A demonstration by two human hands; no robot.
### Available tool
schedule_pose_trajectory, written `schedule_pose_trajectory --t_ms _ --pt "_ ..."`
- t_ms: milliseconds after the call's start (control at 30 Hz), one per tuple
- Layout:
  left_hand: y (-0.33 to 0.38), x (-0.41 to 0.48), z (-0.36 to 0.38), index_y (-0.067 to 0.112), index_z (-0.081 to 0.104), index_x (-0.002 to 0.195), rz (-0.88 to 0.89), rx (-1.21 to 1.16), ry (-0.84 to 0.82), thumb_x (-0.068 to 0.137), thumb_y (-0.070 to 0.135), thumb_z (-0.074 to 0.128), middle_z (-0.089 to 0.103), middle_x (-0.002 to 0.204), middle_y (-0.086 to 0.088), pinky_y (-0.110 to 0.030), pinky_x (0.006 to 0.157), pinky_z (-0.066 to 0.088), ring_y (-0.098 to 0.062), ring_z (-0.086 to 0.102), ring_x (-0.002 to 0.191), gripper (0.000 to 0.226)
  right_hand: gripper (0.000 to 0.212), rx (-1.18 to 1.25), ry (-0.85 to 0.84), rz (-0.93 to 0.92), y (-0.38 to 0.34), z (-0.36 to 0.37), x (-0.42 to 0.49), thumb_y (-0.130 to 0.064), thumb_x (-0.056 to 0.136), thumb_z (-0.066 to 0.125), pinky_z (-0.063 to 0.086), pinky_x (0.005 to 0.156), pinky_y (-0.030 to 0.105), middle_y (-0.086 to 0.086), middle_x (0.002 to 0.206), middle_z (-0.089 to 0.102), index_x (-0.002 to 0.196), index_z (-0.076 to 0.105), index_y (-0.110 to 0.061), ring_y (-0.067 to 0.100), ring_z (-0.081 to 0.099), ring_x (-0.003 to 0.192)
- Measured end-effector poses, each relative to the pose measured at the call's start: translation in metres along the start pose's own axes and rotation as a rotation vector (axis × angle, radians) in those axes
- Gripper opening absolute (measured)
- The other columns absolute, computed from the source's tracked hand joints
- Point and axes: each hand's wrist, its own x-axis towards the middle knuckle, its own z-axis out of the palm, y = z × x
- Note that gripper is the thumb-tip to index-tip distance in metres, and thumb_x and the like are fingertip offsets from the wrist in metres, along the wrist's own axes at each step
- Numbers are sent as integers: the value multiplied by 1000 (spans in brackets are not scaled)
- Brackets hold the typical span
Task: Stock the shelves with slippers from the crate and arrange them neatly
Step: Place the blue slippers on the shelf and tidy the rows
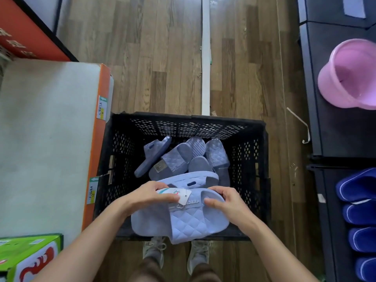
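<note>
Held item: pale-blue quilted pair [183,218], two slippers lying one against the other over the near end of the black crate [183,127]; a paper tag [179,195] sits where they meet.
Left hand [150,195]: grip clamped on the pair's left side, thumb lying over the tag, probably to keep it flat and readable.
Right hand [225,202]: grip clamped on the pair's right edge, fingers curled over the far side, thumb on top.
Why two hands: judged, the pair is being squared up before it goes to a shelf.
Loose slippers in crate [173,161]: about five grey-blue ones visible, heaped at odd angles; any beneath are hidden.
Dark-blue slippers [358,186]: four in a row on the dark shelf [325,139] at right, toes pointing the same way.
White shelf [50,139]: at left, touching the crate, with two price labels [101,108] on its orange edge.
Other: one pink tub [350,78]; one green box [30,255].
</note>
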Motion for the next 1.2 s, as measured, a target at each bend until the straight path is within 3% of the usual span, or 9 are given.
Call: schedule_pose_trajectory --t_ms 133,233,367,467,567,700,833,1033,1200 --pt "-1 -8 -1 24 70 82 14 -59 -70 44 69 75 67 80 11 -20 73 41 -1 58 77 59 11 71 21 2 -1 3 -8 -16 84 67 52 78 32 5 92 72 93 72 -15 23 67 90" --pt "-2 -15 3 18 69 91 51 -132 -19 39 72 77 67 80 7 -16 69 41 -1 57 75 76 12 127 90 -24 -5 3 -9 -22 85 65 51 77 29 5 91 72 92 71 -15 21 66 88" --pt "-2 -23 5 18 70 91 104 -165 -2 44 61 82 69 87 -2 -16 67 45 -6 60 76 65 51 389 210 63 -7 -1 -2 -53 75 59 53 69 24 4 95 70 104 66 -11 16 66 84" --pt "1 -31 4 26 70 87 123 -110 -39 51 48 81 69 87 2 -16 67 45 -4 61 77 43 49 181 284 72 -4 -12 12 -27 85 64 49 79 26 0 121 54 130 48 -14 13 55 103" --pt "4 -37 -1 28 70 87 126 -103 -75 51 43 82 69 86 3 -17 67 46 -3 61 76 40 70 -41 163 -6 -2 -18 32 -11 82 69 34 97 23 -11 132 37 142 34 -21 6 35 123" --pt "5 -42 -9 25 69 88 117 -96 -135 52 42 83 68 83 1 -20 66 45 -5 60 75 42 41 -214 17 -48 3 -12 62 -8 79 72 33 101 23 -8 125 50 117 60 -17 6 42 121" --pt "6 -50 -11 31 69 85 107 -87 -110 51 44 81 68 84 3 -17 64 45 -3 60 74 39 15 -164 22 -56 10 -5 61 -5 79 69 45 76 31 -3 79 64 82 64 -19 9 57 77" --pt "11 -73 -11 31 67 79 120 -113 170 30 75 77 67 79 5 -12 57 41 -1 58 67 67 4 -88 278 -130 -6 -32 13 -17 85 66 44 68 33 4 81 66 86 67 -13 18 58 77" --pt "49 -101 -5 21 67 84 147 -101 301 28 63 80 69 77 7 -9 54 42 0 61 67 70 6 -128 385 -169 -47 -63 -44 -23 85 66 46 66 31 -5 80 68 89 69 -20 13 61 76"
